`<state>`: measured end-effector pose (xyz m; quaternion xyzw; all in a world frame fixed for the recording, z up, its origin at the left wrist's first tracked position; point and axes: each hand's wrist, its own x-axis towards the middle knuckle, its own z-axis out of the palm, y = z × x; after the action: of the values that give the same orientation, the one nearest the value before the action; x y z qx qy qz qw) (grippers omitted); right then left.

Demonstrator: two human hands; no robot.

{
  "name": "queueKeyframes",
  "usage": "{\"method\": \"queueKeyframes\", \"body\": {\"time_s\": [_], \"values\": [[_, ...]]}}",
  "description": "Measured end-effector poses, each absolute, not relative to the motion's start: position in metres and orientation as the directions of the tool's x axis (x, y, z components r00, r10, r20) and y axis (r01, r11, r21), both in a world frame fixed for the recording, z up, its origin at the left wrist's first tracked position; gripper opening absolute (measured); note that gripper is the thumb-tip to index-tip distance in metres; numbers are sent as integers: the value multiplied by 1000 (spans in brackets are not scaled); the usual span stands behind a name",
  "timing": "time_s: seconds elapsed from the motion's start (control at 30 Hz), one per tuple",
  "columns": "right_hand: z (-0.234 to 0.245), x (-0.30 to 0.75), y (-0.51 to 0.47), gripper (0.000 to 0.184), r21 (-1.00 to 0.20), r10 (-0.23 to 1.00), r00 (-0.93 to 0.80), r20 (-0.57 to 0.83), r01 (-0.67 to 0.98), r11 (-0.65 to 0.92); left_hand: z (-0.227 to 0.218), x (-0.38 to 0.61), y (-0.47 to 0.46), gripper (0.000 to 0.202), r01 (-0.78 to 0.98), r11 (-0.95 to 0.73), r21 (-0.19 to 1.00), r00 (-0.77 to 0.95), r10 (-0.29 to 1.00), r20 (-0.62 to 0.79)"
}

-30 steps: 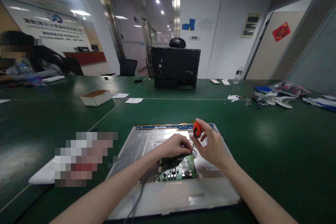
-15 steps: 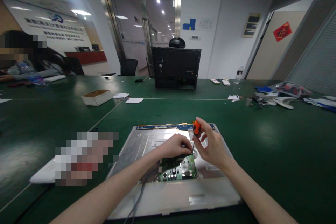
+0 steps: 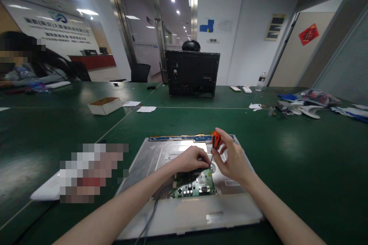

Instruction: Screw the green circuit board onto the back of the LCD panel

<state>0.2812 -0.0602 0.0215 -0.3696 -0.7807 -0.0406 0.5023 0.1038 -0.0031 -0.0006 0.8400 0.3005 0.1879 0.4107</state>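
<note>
right hand (image 3: 234, 160) is closed round a small screwdriver (image 3: 216, 139), fingertips pinching its orange handle, and the thin shaft slants down to the top right corner of the green circuit board (image 3: 195, 188). left hand (image 3: 191, 159) lies curled over the board's far edge, fingers together and pressing on it, just beside the tip. the board sits in the middle of a grey metal panel (image 3: 156, 157) that lies flat on the green desk (image 3: 287, 153). as i judge it, the tip could skid off its seat (the shaft leans rather than standing upright) and scratch the board or jab the left fingers so close by. a grey cable (image 3: 152, 214) runs from the board's near side under the left forearm and could snag there. well apart are a cardboard box (image 3: 105, 105), a black housing (image 3: 192, 74) upright at the far side, and a bottle (image 3: 261, 80).
</note>
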Motion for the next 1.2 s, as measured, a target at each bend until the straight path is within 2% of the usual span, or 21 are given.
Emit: {"method": "queueKeyframes", "body": {"time_s": [0.4,0.77,1.2], "values": [[23,281,-59,53,-292,517,-183,837,648,703,5,105,-5,8,369,-484,794,748,661,55],[27,282,-63,61,-306,538,-247,806,604,736,3,105,-5,9,361,-458,812,739,672,50],[25,282,-60,55,-299,520,-209,828,621,725,5,105,-5,9,383,-476,792,742,669,43]]}}
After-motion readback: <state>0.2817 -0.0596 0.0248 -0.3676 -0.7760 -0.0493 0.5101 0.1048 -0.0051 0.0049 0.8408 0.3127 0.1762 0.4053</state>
